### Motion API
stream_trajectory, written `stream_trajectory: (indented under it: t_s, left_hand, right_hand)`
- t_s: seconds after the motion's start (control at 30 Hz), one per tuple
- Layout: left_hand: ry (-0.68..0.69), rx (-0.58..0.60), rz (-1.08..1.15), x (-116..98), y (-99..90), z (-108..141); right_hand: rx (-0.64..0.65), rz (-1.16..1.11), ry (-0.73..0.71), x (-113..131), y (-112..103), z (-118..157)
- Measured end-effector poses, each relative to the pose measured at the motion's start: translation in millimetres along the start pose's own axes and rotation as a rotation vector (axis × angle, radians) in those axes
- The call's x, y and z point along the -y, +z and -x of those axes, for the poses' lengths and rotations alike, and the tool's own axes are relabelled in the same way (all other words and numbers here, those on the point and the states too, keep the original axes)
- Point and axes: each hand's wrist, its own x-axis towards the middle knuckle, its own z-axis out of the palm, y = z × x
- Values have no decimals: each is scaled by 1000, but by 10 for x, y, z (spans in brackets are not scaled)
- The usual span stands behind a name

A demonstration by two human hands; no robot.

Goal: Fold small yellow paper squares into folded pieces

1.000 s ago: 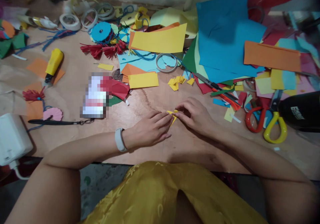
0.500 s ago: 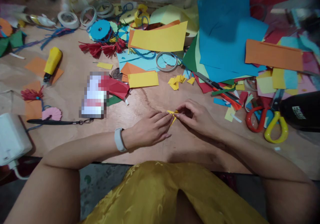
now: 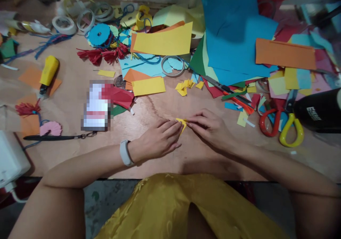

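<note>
Step in hand: looks like folding or creasing the yellow piece (image 3: 181, 124), judging by the hands and the folded bits (image 3: 182, 88) on the table (image 3: 149, 114). Piece is on the person's side of the folded bits, well apart from them, between both hands.

Left hand (image 3: 161, 137): palm down, fingers together, tips on the piece. Can't tell if its thumb grips too. Right hand (image 3: 209, 125): narrow pinch, thumb and fingertips at the piece's right edge. Exact fold hidden by fingers.

Next move calls for, I'd say: left pins piece, right lines up the edge, then firm fingertip pressure along the crease. Small part, slips easily.

Yellow card (image 3: 148, 86) left of folded bits; cutter (image 3: 229, 93) and scissors (image 3: 292, 117) right of them, neither in hand.
</note>
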Motion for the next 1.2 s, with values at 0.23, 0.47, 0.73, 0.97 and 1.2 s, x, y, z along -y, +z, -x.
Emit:
stream_trajectory:
  t_s: [0.23,0.47,0.73,0.97,1.2]
  left_hand:
    - [-15,-12,-9,-5,-12,-5]
    - [-20,-75,-19,-9,-25,-34]
    - [-13,-65,-19,0,-55,-79]
    - [-10,-62,9,10,-72,-78]
    - [-16,-60,60,36,-68,-63]
  right_hand:
    - [-38,311,-293,-90,56,157]
    - [-126,474,-503,-53,21,136]
    - [-47,276,-422,-52,-47,107]
    - [440,-344,640,7,-219,-229]
    - [773,-592,818,-169,-195,-507]
